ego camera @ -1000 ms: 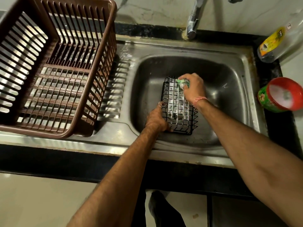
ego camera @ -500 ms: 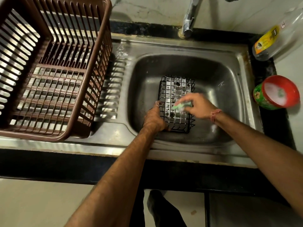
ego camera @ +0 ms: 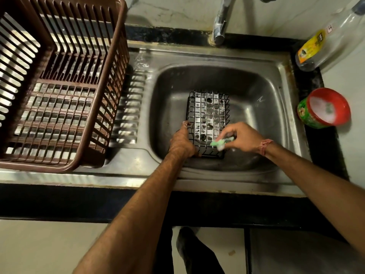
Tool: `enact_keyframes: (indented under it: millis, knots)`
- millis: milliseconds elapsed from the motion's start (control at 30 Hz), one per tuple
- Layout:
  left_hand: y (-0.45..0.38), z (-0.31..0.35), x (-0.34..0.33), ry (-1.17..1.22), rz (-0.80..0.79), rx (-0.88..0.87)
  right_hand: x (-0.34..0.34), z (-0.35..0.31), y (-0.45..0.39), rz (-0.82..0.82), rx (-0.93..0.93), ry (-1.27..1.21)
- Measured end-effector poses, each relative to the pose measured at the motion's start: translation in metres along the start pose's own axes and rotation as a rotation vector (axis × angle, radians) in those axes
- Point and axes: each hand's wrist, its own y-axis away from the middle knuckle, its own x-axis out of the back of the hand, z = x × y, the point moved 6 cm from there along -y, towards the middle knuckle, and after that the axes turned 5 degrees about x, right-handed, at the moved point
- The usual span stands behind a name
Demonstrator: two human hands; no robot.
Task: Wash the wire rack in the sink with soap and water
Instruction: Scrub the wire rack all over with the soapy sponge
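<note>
Now the right hand (ego camera: 244, 138), pinching the green scrubber (ego camera: 221, 143), has swept from the far end of the wire rack (ego camera: 208, 117) to its near-right corner within 1 s. Left hand (ego camera: 182, 144) grips the rack's near-left edge, steadying it on the sink (ego camera: 262, 91) floor. Suds across the mesh suggest scrubbing's approx. done; rinse pending.
</note>
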Motion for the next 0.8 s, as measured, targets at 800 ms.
enact_keyframes:
  millis: [800]
  knots:
    - [0.006,0.005,0.001,-0.017,-0.007,-0.016,-0.007,-0.034,-0.026,0.396,-0.040,0.070]
